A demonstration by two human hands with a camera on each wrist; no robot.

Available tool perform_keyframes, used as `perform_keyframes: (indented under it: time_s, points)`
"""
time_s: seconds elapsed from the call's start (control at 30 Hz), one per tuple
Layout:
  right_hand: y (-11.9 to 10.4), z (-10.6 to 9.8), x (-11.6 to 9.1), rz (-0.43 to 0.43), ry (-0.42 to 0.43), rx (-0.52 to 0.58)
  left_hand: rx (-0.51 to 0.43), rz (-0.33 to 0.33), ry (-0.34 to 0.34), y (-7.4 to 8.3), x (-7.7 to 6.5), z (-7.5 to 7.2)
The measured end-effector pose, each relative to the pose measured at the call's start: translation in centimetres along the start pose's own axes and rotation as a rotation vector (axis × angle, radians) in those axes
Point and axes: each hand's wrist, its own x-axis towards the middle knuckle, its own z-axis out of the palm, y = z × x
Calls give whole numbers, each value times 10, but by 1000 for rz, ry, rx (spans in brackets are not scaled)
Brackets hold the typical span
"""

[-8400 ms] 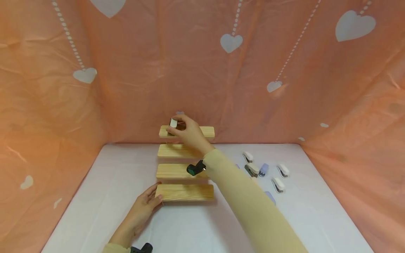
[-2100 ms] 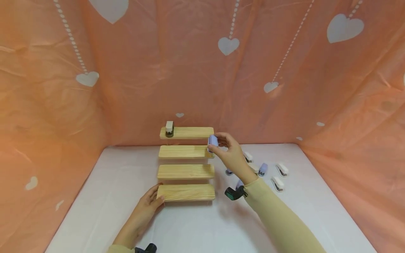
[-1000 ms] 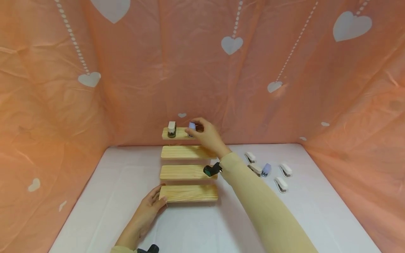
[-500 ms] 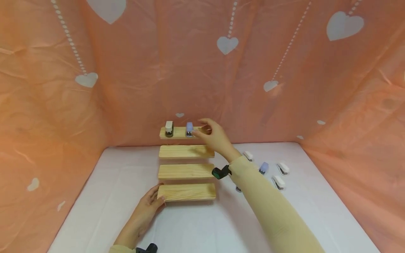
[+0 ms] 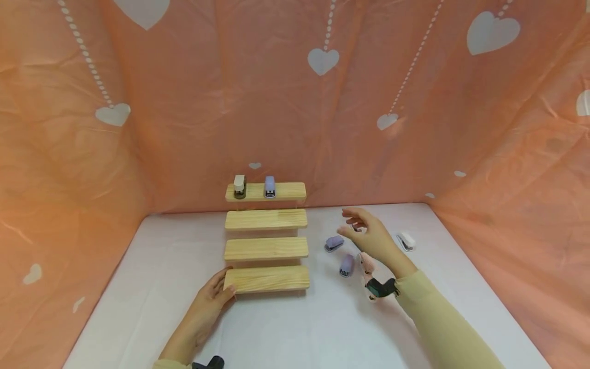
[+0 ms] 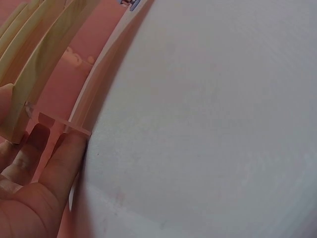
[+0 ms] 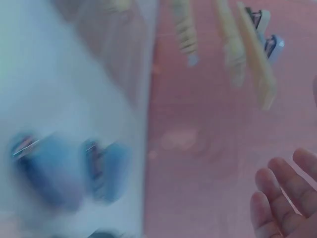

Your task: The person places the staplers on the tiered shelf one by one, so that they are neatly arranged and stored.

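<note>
A tiered wooden display rack [image 5: 267, 248] stands on the white table. My left hand [image 5: 206, 310] grips the left end of its lowest shelf, thumb on the wood; in the left wrist view, fingers [image 6: 62, 163] reach around the clear side support [image 6: 64, 122]. On the top shelf, a cream mini stapler [image 5: 239, 186] stands at the left and a purple mini stapler [image 5: 270, 186] near the middle. Right of the rack, my right hand [image 5: 371, 238] hovers above loose staplers, fingers apart and holding nothing. Below it lie two purple staplers, one farther back [image 5: 334, 243] and one nearer [image 5: 346, 265].
A white stapler [image 5: 406, 241] lies to the right of my right hand. Pinkish pieces [image 5: 367, 262] show partly under my right wrist; other staplers there are hidden by the hand and arm. An orange curtain with hearts [image 5: 272, 102] encloses the table's back and sides.
My right hand set the purple stapler on the top shelf beside the cream one, let go, and moved right and down over the loose staplers. My left hand stays on the lowest shelf.
</note>
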Motion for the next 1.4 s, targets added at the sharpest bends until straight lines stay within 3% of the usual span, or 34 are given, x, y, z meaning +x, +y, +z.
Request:
perform_keyframes:
  time_s: [0.27,0.5,0.83,1.17,1.4]
  points:
    - [43,-8,-72,103,-24,-16,30,-4,-3,0,0,0]
    - [65,-6,-107,197,-55,31,25,-12,-9,1,-1,0]
    - [80,3,-121,345,-93,59,-12,-6,-20,-2,1,0]
    - [86,7,-121,346,-160,136,-22,-17,-18,-3,0,0]
    - [82,1,-119,366,-231,124,-6,-13,-20,-1,1,-2]
